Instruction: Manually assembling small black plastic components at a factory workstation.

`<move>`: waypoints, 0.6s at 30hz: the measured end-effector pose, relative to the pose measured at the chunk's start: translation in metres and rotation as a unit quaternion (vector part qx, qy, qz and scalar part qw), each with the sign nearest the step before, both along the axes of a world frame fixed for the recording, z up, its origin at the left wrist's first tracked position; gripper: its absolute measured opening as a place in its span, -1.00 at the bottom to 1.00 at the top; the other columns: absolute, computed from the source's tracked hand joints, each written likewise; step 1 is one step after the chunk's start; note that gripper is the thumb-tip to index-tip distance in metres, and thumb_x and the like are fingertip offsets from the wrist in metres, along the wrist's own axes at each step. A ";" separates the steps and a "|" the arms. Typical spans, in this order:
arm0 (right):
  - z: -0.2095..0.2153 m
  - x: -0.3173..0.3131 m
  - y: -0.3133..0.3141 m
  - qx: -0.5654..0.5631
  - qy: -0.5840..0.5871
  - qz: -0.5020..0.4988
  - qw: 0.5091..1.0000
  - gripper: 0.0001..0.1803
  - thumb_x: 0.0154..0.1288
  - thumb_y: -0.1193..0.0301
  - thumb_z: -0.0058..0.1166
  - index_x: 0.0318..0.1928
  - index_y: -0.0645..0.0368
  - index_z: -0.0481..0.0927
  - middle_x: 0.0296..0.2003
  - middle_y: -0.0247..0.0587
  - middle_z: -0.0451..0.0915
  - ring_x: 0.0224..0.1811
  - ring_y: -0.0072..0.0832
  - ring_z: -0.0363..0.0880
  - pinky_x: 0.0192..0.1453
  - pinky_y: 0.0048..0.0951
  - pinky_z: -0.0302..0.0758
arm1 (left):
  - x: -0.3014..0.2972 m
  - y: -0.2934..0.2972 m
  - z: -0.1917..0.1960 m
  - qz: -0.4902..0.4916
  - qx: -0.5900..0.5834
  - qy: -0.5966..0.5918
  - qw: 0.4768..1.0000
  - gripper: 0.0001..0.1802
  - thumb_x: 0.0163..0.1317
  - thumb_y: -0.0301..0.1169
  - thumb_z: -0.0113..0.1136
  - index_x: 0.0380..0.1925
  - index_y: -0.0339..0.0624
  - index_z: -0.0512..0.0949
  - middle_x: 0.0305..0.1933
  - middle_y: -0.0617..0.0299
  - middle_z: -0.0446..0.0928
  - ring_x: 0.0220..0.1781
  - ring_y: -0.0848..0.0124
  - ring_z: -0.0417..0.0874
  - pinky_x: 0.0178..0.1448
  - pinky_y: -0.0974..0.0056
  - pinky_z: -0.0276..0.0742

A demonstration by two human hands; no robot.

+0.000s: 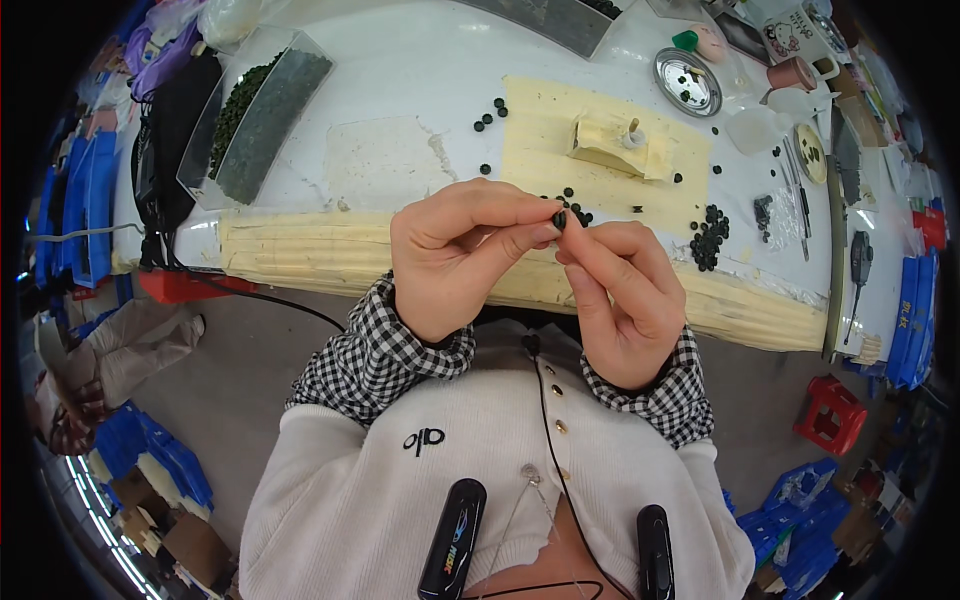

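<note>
In front of my chest, both hands meet over the table's front edge at a small dark round piece [559, 219]. My left hand [455, 255] pinches it between thumb and index finger. From the other side, the fingertips of my right hand [628, 295] press against it, the fingers curled and partly hiding one another. Behind my fingertips lie several similar black round pieces [580, 215] on a yellow sheet [535, 120]. A larger heap of them [709, 240] sits to the right of my right hand. On the sheet stands a yellow-wrapped block [610, 148] with a short peg on top.
Clear bins with dark green pieces [265, 130] stand at the left and far edge. At right are a round metal dish [687, 82], a pale round dish [809, 153], thin tools [798, 185] and a mug [800, 40]. Yellow tape [300, 245] covers the table's front edge.
</note>
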State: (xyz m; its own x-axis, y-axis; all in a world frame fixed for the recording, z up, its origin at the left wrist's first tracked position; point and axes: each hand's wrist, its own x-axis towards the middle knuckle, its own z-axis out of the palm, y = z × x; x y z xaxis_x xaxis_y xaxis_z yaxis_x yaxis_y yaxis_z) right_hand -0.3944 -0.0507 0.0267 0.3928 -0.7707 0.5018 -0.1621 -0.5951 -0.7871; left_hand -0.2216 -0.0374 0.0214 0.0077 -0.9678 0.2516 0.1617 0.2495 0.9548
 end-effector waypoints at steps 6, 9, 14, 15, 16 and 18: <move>0.000 -0.001 0.001 0.016 -0.013 0.006 1.000 -0.63 0.16 0.70 0.09 0.02 0.30 0.56 -0.28 -0.18 0.50 -0.35 -0.49 0.47 -0.29 -0.60 0.42 | 0.004 -0.004 0.001 -0.001 -0.049 -0.059 0.997 -0.78 0.06 -0.73 0.20 -0.26 -0.36 0.62 -0.28 0.06 0.63 -0.25 0.39 0.65 -0.16 0.41 0.55; 0.001 -0.001 0.002 0.024 -0.012 0.010 1.000 -0.63 0.16 0.70 0.08 0.02 0.30 0.56 -0.28 -0.18 0.50 -0.35 -0.50 0.47 -0.30 -0.61 0.41 | 0.005 -0.004 0.000 0.001 -0.051 -0.067 0.996 -0.79 0.06 -0.72 0.21 -0.27 -0.34 0.63 -0.31 0.07 0.64 -0.26 0.40 0.65 -0.18 0.41 0.54; -0.001 -0.001 0.002 0.026 -0.012 0.011 1.000 -0.62 0.16 0.70 0.08 0.03 0.30 0.55 -0.28 -0.18 0.50 -0.35 -0.50 0.46 -0.30 -0.61 0.41 | 0.007 -0.005 0.001 -0.013 -0.040 -0.065 0.997 -0.79 0.07 -0.72 0.20 -0.25 -0.35 0.63 -0.31 0.07 0.63 -0.26 0.40 0.65 -0.18 0.42 0.54; -0.001 -0.001 0.002 0.025 -0.015 0.012 1.000 -0.62 0.16 0.70 0.08 0.03 0.30 0.55 -0.28 -0.18 0.50 -0.35 -0.50 0.46 -0.30 -0.61 0.41 | 0.008 -0.005 0.001 -0.018 -0.035 -0.062 0.997 -0.79 0.08 -0.72 0.19 -0.25 -0.35 0.62 -0.30 0.07 0.63 -0.25 0.40 0.65 -0.17 0.42 0.55; -0.001 -0.001 0.002 0.028 -0.014 0.010 0.999 -0.62 0.16 0.70 0.08 0.03 0.30 0.55 -0.28 -0.18 0.50 -0.35 -0.49 0.46 -0.30 -0.61 0.42 | 0.007 -0.005 0.002 -0.023 -0.017 -0.037 0.999 -0.79 0.09 -0.72 0.19 -0.24 -0.36 0.62 -0.29 0.07 0.62 -0.25 0.40 0.64 -0.16 0.41 0.56; 0.000 -0.001 0.002 0.033 -0.013 0.007 0.999 -0.61 0.15 0.71 0.08 0.03 0.30 0.55 -0.28 -0.17 0.50 -0.35 -0.49 0.47 -0.30 -0.61 0.42 | 0.004 -0.005 0.003 -0.031 0.018 0.011 0.999 -0.80 0.11 -0.72 0.17 -0.24 -0.38 0.61 -0.26 0.06 0.61 -0.24 0.40 0.64 -0.13 0.41 0.57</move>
State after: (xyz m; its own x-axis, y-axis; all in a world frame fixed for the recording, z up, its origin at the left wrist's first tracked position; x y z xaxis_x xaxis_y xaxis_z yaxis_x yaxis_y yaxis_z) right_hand -0.3959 -0.0491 0.0266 0.3904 -0.7975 0.4599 -0.1335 -0.5433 -0.8289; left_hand -0.2172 -0.0424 0.0246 -0.0465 -0.9751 0.2169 0.1976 0.2039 0.9588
